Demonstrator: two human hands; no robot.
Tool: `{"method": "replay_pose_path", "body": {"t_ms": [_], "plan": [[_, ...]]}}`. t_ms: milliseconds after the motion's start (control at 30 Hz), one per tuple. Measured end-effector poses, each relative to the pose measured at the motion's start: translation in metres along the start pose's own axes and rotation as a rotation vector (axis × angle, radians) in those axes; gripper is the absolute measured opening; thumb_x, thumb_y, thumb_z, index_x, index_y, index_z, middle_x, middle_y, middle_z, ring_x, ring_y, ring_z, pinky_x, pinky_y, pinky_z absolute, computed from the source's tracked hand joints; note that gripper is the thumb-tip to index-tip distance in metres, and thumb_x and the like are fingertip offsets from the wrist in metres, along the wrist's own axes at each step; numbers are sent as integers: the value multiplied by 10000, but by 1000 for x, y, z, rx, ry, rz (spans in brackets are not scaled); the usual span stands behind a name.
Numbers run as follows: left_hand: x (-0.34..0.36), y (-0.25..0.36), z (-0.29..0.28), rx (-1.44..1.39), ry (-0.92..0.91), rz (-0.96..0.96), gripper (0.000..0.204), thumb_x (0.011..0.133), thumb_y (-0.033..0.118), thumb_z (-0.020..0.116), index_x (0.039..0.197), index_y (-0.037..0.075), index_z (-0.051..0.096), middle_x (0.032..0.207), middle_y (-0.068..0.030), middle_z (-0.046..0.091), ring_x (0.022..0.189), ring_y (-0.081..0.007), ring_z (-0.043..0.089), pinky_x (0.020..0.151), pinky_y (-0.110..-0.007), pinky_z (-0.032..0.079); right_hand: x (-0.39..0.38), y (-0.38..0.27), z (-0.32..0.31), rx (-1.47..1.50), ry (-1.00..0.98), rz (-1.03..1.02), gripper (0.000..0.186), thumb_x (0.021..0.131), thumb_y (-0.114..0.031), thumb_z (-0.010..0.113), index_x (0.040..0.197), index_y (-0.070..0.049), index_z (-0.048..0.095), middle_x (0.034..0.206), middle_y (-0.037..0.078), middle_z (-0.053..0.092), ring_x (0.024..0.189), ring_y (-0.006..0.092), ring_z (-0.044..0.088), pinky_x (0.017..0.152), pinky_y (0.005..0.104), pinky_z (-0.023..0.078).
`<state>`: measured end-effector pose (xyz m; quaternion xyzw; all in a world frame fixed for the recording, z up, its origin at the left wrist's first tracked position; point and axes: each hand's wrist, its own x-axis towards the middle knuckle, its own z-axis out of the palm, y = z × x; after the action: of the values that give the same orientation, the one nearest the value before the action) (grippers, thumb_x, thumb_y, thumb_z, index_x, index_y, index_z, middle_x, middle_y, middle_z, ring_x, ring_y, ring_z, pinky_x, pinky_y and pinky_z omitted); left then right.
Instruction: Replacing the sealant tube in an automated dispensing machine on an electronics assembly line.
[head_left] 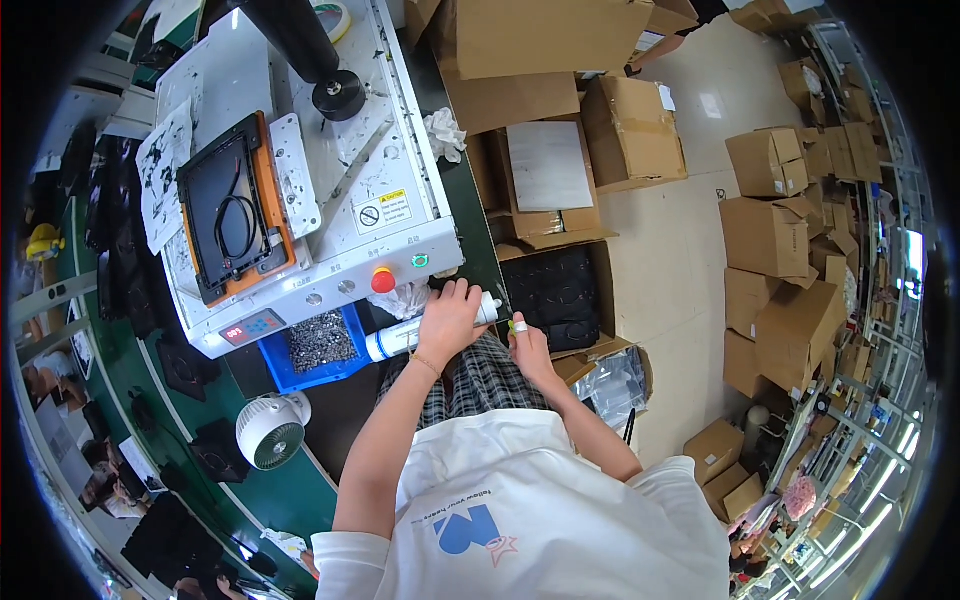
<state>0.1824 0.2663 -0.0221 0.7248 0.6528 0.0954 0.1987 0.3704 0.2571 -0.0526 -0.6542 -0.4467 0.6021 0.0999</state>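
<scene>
A white cartridge-like tube (pixel 398 340) with a blue band lies level in front of the machine, its narrow white tip pointing right. My left hand (pixel 450 322) is wrapped over the tube's middle. Beside the tip, my right hand (pixel 530 350) is closed on a small tool (pixel 512 327) with a yellow-green handle and a thin dark end. Most of that tool is hidden by the fingers, so its exact kind cannot be made out. Something white is wrapped round one right finger.
The white machine (pixel 400 250) has a red button (pixel 383 280) and carries an orange fixture (pixel 275 190) with a black frame. A blue bin (pixel 285 375) of small metal parts sits left of the tube. An open carton (pixel 607 290) with black items stands right.
</scene>
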Motion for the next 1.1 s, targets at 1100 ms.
{"method": "replay_pose_path", "body": {"t_ms": [1100], "plan": [[5,0,-4,-44,-76,5,487,634,320,790,962,57,544,940,-88,523,928,-257,555,750,-382,483,-6,-13,4,-225,108,-140,694,988,-497,322,682,75,567,594,260,558,615,426,594,604,479,448]]}}
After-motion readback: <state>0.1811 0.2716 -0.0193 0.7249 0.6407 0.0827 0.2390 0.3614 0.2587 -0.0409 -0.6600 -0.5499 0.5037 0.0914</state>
